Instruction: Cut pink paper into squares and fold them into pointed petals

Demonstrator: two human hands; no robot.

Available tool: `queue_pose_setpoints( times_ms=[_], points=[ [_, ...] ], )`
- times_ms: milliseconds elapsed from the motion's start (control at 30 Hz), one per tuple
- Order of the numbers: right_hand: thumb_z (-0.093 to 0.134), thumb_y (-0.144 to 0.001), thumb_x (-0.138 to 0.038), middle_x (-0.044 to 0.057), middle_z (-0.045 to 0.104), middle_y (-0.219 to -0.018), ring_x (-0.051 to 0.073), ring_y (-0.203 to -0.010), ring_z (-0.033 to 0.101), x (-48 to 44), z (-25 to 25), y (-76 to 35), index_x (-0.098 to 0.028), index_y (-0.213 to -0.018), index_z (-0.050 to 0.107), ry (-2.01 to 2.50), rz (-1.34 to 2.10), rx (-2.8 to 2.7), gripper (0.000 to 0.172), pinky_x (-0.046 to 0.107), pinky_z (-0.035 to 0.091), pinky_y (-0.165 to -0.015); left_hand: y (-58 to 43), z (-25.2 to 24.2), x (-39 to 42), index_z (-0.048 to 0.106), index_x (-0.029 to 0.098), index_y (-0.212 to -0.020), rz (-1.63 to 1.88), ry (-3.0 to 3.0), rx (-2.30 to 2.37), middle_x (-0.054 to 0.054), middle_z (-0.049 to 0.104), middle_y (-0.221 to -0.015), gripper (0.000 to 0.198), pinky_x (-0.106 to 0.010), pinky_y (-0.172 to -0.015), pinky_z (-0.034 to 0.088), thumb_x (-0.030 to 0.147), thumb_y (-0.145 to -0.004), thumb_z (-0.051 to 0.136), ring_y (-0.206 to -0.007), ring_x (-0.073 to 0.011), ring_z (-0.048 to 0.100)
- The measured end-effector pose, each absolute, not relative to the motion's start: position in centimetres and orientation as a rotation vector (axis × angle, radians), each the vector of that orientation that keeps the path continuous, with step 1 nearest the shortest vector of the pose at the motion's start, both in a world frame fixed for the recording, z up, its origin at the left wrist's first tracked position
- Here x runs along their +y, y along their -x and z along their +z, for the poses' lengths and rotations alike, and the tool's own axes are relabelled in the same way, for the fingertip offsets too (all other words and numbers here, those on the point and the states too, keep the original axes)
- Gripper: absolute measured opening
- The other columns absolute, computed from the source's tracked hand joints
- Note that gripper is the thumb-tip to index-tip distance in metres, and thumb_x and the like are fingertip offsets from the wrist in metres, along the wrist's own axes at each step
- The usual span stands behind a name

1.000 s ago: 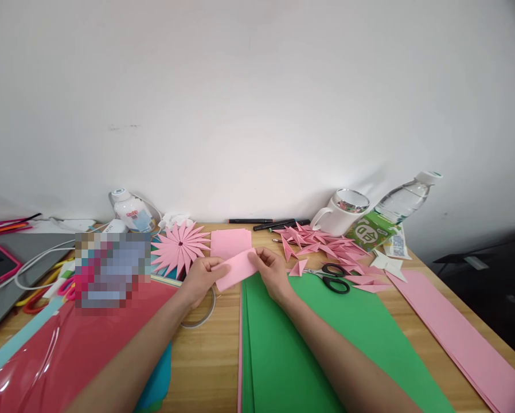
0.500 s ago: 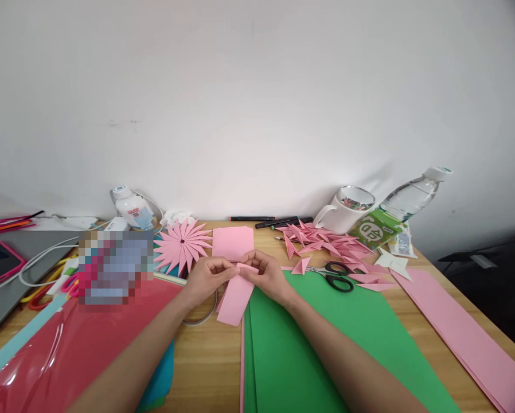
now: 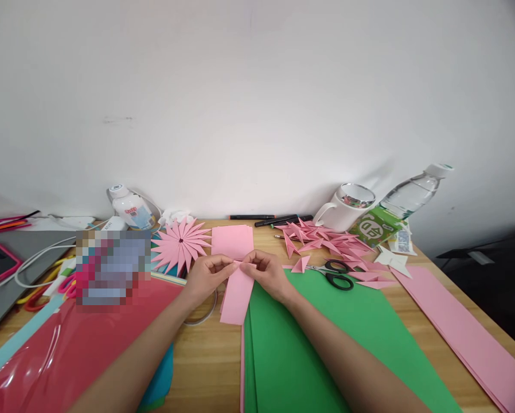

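Note:
Over the middle of the table, my left hand [image 3: 212, 275] and my right hand [image 3: 266, 276] come together, thumbs and fingertips pinching a small piece of pink paper. Only slivers of that piece show between the fingers, so its folds are hidden. Right below the fingertips lie pink paper strips [image 3: 237, 301], overlapping one another. A stack of pink paper squares [image 3: 232, 240] sits just beyond the hands. To the left of it rests a pink pinwheel-shaped paper star [image 3: 181, 241] with pointed arms.
Right of my hands are scissors [image 3: 337, 275], folded pink paper points [image 3: 322, 241], a white mug [image 3: 343, 209] and a tilted water bottle [image 3: 414, 192]. Green sheets [image 3: 326, 338] and long pink strips [image 3: 464, 332] lie nearer. At left are a red folder [image 3: 94, 344] and a white bottle [image 3: 132, 209].
My fingertips have drawn slightly closer together over the pink paper, and less of the held piece shows. The view has shifted a little; the other things stay where they were.

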State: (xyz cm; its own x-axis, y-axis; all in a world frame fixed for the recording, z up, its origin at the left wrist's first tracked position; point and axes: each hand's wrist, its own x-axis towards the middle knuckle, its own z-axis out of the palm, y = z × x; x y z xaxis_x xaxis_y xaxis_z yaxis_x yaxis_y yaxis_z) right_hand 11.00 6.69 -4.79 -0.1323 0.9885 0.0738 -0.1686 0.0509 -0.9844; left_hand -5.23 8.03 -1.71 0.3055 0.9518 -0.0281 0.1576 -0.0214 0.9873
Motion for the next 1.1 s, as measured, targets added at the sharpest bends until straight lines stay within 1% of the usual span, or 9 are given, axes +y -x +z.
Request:
queue_pose_setpoints(
  times_ms=[133,267,367,467,533,633,767,967,1100],
  points=[
    [0.069,-0.069,-0.043,-0.002,0.057,-0.062,0.009,-0.054,0.047,6.67,-4.73,-11.12,-0.017,-0.066,0.059,0.966,1.314,-1.242,0.028,0.023,0.035,-0.052,5.26,-1.68,8.04,0.072,0.013,-0.069,0.884,-1.463,1.092,-0.005,0.067,-0.064,0.027,-0.022,-0.054,0.041,0.04,-0.066,0.072,-0.058,-0.0133,0.055],
    [0.07,-0.069,-0.043,-0.002,0.057,-0.061,0.01,-0.053,0.047,6.59,-4.55,-11.14,-0.017,-0.066,0.06,0.979,1.305,-1.25,0.028,0.023,0.035,-0.051,5.36,-1.63,8.05,0.069,0.014,-0.063,0.87,-1.478,1.108,-0.003,0.064,-0.059,0.029,-0.022,-0.051,0.039,0.042,-0.066,0.071,-0.054,-0.0126,0.052],
    [0.07,-0.068,-0.045,-0.002,0.058,-0.061,0.01,-0.053,0.047,6.52,-4.5,-11.05,-0.017,-0.066,0.061,0.976,1.312,-1.24,0.029,0.023,0.037,-0.051,5.45,-1.78,8.11,0.067,0.013,-0.062,0.861,-1.473,1.098,-0.003,0.062,-0.058,0.029,-0.022,-0.052,0.039,0.042,-0.066,0.071,-0.054,-0.0126,0.051],
    [0.07,-0.068,-0.046,-0.001,0.059,-0.062,0.01,-0.054,0.048,6.51,-4.5,-10.9,-0.017,-0.067,0.061,0.968,1.322,-1.224,0.03,0.023,0.038,-0.051,5.5,-1.94,8.13,0.064,0.014,-0.061,0.866,-1.504,1.103,0.0,0.057,-0.056,0.027,-0.021,-0.05,0.035,0.04,-0.066,0.071,-0.053,-0.0106,0.047],
    [0.072,-0.066,-0.046,-0.001,0.06,-0.063,0.01,-0.055,0.049,6.57,-4.51,-10.83,-0.018,-0.068,0.062,0.962,1.337,-1.193,0.031,0.023,0.039,-0.052,5.5,-1.92,8.11,0.062,0.014,-0.061,0.902,-1.534,1.109,0.002,0.054,-0.056,0.026,-0.02,-0.05,0.034,0.039,-0.068,0.07,-0.053,-0.0095,0.044],
    [0.075,-0.063,-0.046,-0.003,0.058,-0.06,0.01,-0.054,0.049,6.72,-4.55,-10.85,-0.018,-0.067,0.061,0.951,1.367,-1.109,0.032,0.023,0.039,-0.052,5.48,-1.74,8.1,0.058,0.015,-0.061,0.979,-1.534,1.113,0.002,0.052,-0.06,0.025,-0.02,-0.053,0.036,0.037,-0.072,0.065,-0.056,-0.0098,0.045],
    [0.076,-0.062,-0.045,-0.004,0.057,-0.058,0.009,-0.053,0.049,6.88,-4.67,-10.98,-0.018,-0.064,0.06,0.948,1.392,-1.025,0.031,0.023,0.042,-0.053,5.45,-1.53,8.1,0.055,0.015,-0.061,1.036,-1.542,1.126,0.003,0.049,-0.06,0.024,-0.02,-0.054,0.035,0.035,-0.074,0.063,-0.057,-0.0097,0.044],
    [0.076,-0.061,-0.047,-0.003,0.059,-0.057,0.011,-0.051,0.052,6.96,-4.98,-10.89,-0.018,-0.059,0.058,0.96,1.393,-0.981,0.034,0.025,0.046,-0.052,5.45,-1.51,8.05,0.053,0.017,-0.062,1.008,-1.504,1.118,0.004,0.048,-0.055,0.026,-0.02,-0.048,0.035,0.037,-0.074,0.062,-0.049,-0.0087,0.045],
    [0.078,-0.057,-0.05,-0.003,0.058,-0.053,0.01,-0.048,0.051,7.01,-4.99,-10.8,-0.018,-0.055,0.055,0.965,1.388,-0.967,0.039,0.024,0.045,-0.047,5.53,-1.7,8.13,0.051,0.017,-0.06,0.991,-1.476,1.105,0.004,0.048,-0.049,0.028,-0.019,-0.042,0.034,0.039,-0.074,0.063,-0.043,-0.0081,0.045]
  ],
)
